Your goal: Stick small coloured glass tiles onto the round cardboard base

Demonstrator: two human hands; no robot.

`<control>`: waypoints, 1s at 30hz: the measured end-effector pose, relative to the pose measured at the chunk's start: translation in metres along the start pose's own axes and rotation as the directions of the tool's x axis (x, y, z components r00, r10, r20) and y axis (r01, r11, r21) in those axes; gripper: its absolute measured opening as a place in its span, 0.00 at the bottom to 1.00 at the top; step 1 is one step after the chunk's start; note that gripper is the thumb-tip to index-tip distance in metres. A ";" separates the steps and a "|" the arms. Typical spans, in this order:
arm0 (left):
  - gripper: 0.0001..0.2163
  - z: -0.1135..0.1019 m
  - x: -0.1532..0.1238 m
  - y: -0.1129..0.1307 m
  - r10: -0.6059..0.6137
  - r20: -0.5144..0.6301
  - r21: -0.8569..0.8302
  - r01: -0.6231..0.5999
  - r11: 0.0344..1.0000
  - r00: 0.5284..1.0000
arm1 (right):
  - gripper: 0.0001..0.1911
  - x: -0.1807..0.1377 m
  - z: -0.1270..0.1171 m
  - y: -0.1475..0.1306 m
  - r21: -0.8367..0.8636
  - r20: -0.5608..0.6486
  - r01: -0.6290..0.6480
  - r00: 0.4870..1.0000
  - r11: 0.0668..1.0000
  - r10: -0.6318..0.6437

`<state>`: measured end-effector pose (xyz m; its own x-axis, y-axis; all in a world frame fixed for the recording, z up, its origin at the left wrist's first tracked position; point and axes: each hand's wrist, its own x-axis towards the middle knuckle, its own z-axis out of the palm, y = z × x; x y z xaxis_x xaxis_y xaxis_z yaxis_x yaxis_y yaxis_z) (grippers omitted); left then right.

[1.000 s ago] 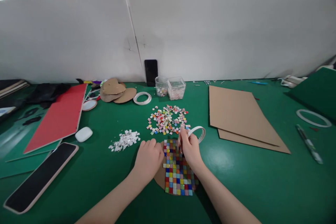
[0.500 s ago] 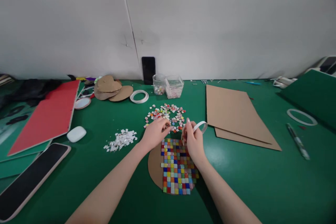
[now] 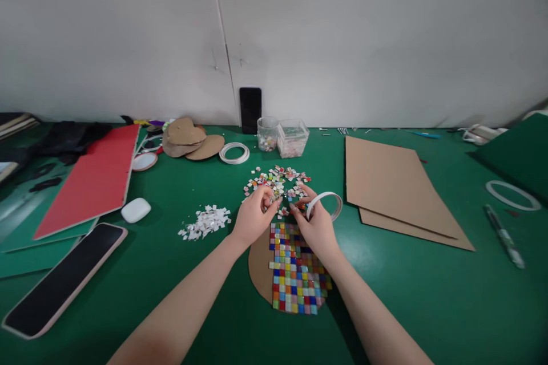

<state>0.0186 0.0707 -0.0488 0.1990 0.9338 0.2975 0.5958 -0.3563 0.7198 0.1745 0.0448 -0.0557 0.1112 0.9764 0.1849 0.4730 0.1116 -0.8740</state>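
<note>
My left hand (image 3: 253,218) is at the near left edge of a loose pile of small mosaic tiles (image 3: 274,178), its thumb and fingers pinched together; whatever they hold is too small to make out. Around the fingers of my right hand (image 3: 317,225) hangs a white roll of tape (image 3: 338,205), while the thumb and fingertips reach in among the tiles. Just below both hands lies a round piece of cardboard (image 3: 260,268), mostly covered by rows of colourful mosaic tiles (image 3: 295,282). My right hand hides its upper right part.
A heap of white paper bits (image 3: 206,222) lies to the left. Behind the tiles stand a clear cup (image 3: 268,134), a clear box (image 3: 293,138) and a dark phone (image 3: 250,109). Cardboard sheets (image 3: 385,188) lie at right, beside a pen (image 3: 505,236). Another phone (image 3: 64,279) is front left.
My right hand has moved from above the cardboard's top edge into the tile pile, its fingers reaching left, tape roll still on it. My left hand stays pinched. The view has shifted slightly.
</note>
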 end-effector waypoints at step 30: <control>0.03 -0.034 0.007 0.008 -0.295 0.274 -0.952 0.302 0.054 0.915 | 0.19 0.013 -0.023 0.007 0.207 -0.183 0.020 0.983 0.978 0.019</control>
<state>-0.0020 0.0735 -0.0195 0.2197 0.9691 -0.1117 -0.6482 0.2306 0.7257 0.1991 0.0543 -0.0491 0.2783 0.9281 0.2474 0.2839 0.1666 -0.9443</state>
